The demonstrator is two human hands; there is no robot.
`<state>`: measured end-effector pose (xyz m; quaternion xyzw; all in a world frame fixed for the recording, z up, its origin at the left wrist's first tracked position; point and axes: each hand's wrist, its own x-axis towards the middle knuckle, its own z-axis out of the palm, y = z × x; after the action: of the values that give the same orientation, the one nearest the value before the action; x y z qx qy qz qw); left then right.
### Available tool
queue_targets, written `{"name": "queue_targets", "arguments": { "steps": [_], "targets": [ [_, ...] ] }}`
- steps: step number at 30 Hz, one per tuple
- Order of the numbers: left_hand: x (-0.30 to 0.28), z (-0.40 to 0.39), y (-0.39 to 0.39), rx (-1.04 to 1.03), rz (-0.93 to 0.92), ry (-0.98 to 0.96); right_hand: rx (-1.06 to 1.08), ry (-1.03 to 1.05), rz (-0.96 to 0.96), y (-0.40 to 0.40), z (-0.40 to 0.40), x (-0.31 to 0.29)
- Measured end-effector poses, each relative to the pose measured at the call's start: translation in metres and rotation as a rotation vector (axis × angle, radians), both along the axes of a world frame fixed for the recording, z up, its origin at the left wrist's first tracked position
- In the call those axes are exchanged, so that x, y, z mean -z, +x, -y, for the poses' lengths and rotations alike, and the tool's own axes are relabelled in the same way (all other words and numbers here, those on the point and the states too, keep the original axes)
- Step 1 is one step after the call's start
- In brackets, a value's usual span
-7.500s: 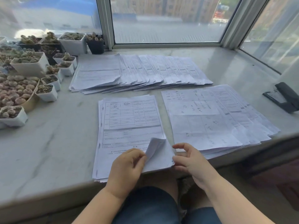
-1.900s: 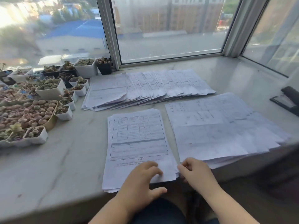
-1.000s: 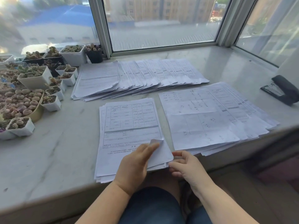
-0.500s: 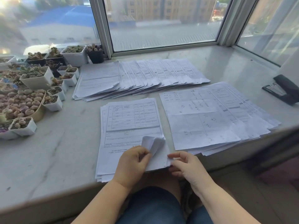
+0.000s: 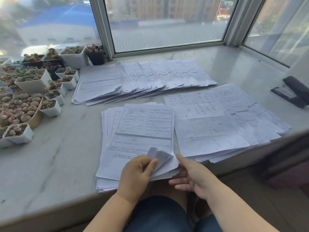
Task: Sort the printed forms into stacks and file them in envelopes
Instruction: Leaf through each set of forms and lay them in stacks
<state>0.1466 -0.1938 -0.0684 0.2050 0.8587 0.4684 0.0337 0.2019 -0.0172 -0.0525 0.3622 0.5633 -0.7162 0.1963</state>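
Note:
A stack of printed forms (image 5: pixel 140 131) lies at the near edge of the marble sill, its top sheet shifted to the right. My left hand (image 5: pixel 135 174) pinches that sheet's lower right corner (image 5: pixel 158 154), which curls upward. Beside the corner, my right hand (image 5: pixel 190 176) has its fingers straight and slides under the stack's right edge. A second spread of forms (image 5: pixel 225 124) lies to the right. At the back, a long fanned row of forms (image 5: pixel 142 79) stretches along the window. No envelope is in view.
Several small white pots of succulents (image 5: pixel 33 97) crowd the left of the sill (image 5: pixel 50 156). A black stapler (image 5: pixel 292 91) sits at the far right. The window frame (image 5: pixel 103 27) stands behind the papers. My knees are below the sill's front edge.
The top sheet has slid right off the stack, with its corner lifted higher in my left hand. My right hand has opened its fingers and moved under the stack's edge.

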Motion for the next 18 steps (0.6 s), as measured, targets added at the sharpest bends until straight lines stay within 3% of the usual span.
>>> {"name": "queue_targets", "arguments": {
  "steps": [9,18],
  "targets": [
    [0.0004,0.0010,-0.0027,-0.035,0.141,0.076,0.011,-0.143,-0.050,0.0045,-0.0061,0.0058],
    [0.0035,-0.0034,-0.0003,-0.085,0.118,0.186,-0.014,-0.156,-0.092,0.0047,-0.0083,0.0054]
  ]
}}
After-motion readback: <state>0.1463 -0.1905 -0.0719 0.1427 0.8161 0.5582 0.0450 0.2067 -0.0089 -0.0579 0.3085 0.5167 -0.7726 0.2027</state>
